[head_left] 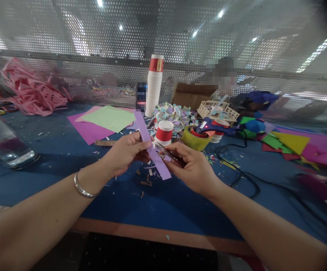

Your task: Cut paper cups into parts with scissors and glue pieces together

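My left hand [125, 152] pinches a long lilac paper strip [145, 131] near its middle, holding it slanted above the blue table [158, 203]. My right hand [193, 165] grips a pair of scissors [163, 149] whose blades meet the strip's right edge. A silver bangle [83, 188] circles my left wrist. Small paper scraps [146, 178] lie on the table under the hands.
Behind the hands stand a red-and-white paper cup [164, 132], a tall cup stack [154, 84], a glue gun [214, 126] with a black cord [242, 173], coloured sheets [107, 118], a cardboard box [193, 94] and pink scrap heap [30, 92]. A perforated metal screen [95, 45] closes the back.
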`<state>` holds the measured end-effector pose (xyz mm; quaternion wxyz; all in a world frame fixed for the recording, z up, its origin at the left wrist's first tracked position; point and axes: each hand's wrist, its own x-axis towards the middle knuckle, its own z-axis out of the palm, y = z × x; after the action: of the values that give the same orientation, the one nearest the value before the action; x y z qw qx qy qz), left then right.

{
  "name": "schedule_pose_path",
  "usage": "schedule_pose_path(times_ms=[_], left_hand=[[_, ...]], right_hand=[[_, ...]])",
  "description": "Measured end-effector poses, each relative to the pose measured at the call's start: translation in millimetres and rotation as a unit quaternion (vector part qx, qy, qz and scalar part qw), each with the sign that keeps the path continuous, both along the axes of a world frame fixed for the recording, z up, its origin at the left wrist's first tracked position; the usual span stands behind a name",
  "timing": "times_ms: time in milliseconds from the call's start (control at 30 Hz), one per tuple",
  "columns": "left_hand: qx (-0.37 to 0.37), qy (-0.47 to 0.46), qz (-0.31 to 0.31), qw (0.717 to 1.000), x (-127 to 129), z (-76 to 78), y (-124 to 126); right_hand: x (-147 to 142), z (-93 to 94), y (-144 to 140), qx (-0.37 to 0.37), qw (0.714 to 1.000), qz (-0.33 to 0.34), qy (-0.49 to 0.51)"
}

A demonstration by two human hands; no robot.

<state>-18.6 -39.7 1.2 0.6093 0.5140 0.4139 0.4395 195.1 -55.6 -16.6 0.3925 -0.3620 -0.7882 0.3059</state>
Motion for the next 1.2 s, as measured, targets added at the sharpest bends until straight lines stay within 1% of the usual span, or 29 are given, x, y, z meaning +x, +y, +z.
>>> schedule_pose_path(times_ms=[67,233,267,333,433,600,767,900,1000,1067,1200], left_hand=[[0.010,0.002,0.019,1.000,-2,1.3,1],[0.088,0.009,0.133,0.987,-14,10.6,7],[0.090,0.002,0.146,0.985,-16,11.8,8],[0.071,-0.014,0.156,0.985,-17,12.4,10],[0.032,-0.025,0.140,0.989,-14,10.2,10],[0.004,-0.014,0.087,0.996,-6,6.6,5],[-0.025,-0.042,0.049,0.998,1,1.6,2],[-0.044,-0.058,0.031,0.997,2,-2.9,3],[-0.031,-0.062,0.022,0.997,-1,-4.2,5],[-0.011,-0.046,0.021,0.999,-3,-4.3,6],[0.013,-0.007,0.061,0.998,-8,-3.8,10]], right_hand=[[0,0.6,0,0.008,1.000,-0.007,0.006],[-1,8.0,1,0.013,0.998,-0.066,0.017],[-1,9.3,1,0.013,0.997,-0.073,0.018],[0,10.3,1,0.011,0.997,-0.076,0.018],[1,7.5,1,0.014,0.997,-0.071,0.014],[0,1.9,1,0.008,0.998,-0.049,0.028],[-2,4.6,0,0.024,0.999,-0.035,0.025],[-2,6.1,0,0.023,0.999,-0.027,0.028],[-1,5.7,-1,0.016,0.999,-0.023,0.015],[0,5.3,-1,0.007,1.000,-0.009,0.010],[0,5.0,-3,-0.002,1.000,0.016,0.001]])
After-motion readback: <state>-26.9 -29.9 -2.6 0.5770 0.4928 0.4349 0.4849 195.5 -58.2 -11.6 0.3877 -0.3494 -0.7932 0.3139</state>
